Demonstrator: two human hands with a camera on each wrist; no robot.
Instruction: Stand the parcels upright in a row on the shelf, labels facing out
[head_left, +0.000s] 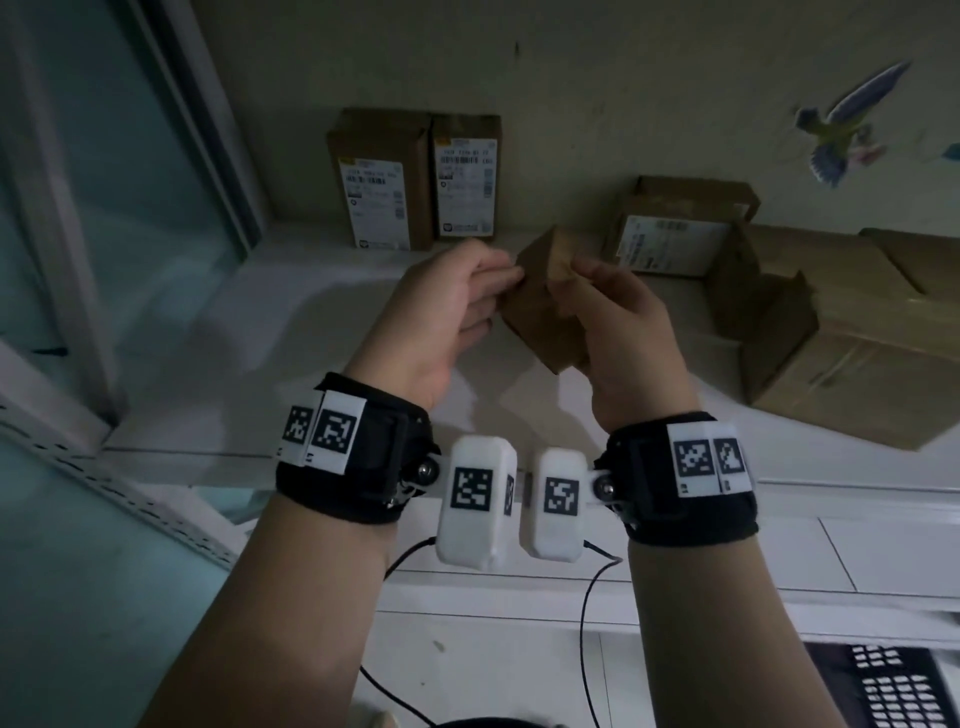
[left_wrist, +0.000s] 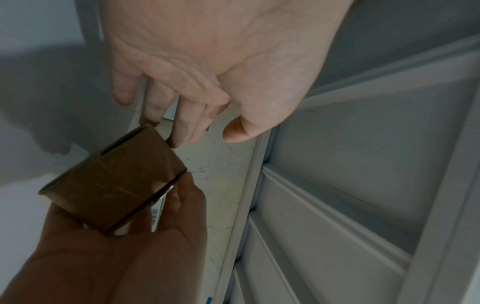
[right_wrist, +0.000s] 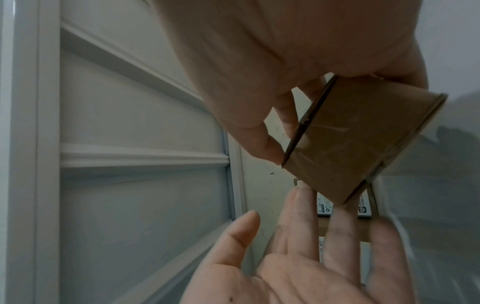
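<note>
A small brown cardboard parcel (head_left: 543, 312) hangs tilted above the white shelf (head_left: 291, 332); no label shows on it in the head view. My right hand (head_left: 592, 296) grips it from the right, thumb on the near face and fingers behind it. My left hand (head_left: 504, 286) touches its left edge with straight fingertips, the thumb held apart. The left wrist view shows the parcel (left_wrist: 111, 185) taped across its end. Two parcels (head_left: 382, 182) (head_left: 467, 176) stand upright against the back wall, labels facing out. Another parcel (head_left: 675, 234) lies flat, label up.
Bigger brown boxes (head_left: 841, 343) crowd the right end of the shelf. A window frame (head_left: 171, 171) closes the left side. The wall behind carries a bird sticker (head_left: 841, 130). Bare shelf lies between the standing parcels and the flat one.
</note>
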